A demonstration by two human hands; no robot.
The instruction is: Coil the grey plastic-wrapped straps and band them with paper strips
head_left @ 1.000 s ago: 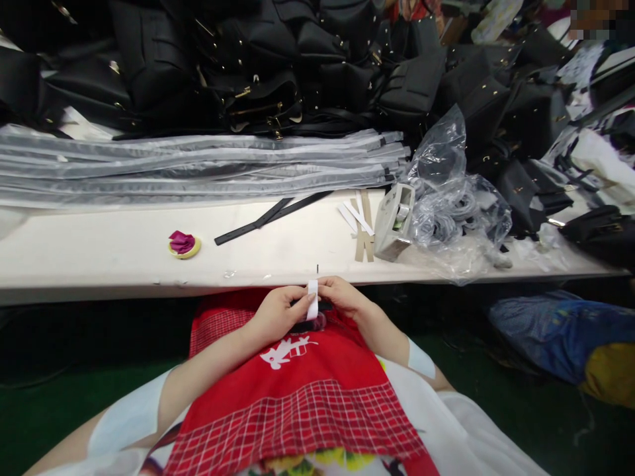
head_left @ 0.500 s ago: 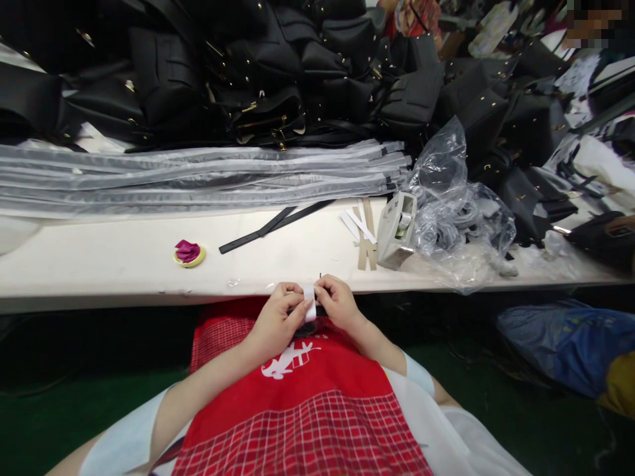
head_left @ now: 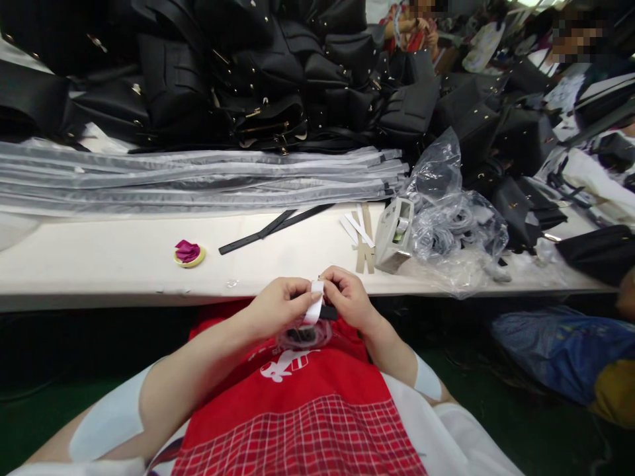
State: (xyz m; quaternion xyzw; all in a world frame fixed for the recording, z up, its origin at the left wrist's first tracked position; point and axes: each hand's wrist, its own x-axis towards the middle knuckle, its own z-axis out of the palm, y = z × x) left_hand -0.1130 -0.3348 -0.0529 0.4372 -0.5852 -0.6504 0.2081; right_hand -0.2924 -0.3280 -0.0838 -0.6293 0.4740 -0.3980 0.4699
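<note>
At the table's front edge, my left hand is closed, thumb and fingers pinching a short white strip. My right hand is closed against the strip's upper end; a tiny dark tip shows there, but what its fingers grip is hidden. Just under the strip, a black strap end sticks out toward my right hand. A clear plastic-covered bundle hangs below my hands, in front of my red apron.
On the white table lie a yellow tape roll with magenta cloth, black straps, beige and white strips, a tape dispenser and a plastic bag. Plastic-wrapped strips and black handbags fill the back. Someone's blue-clothed leg is at right.
Both hands have shifted slightly right with the white strip. More of the black strap end and the plastic-covered bundle now shows beneath them. The view has turned a little.
</note>
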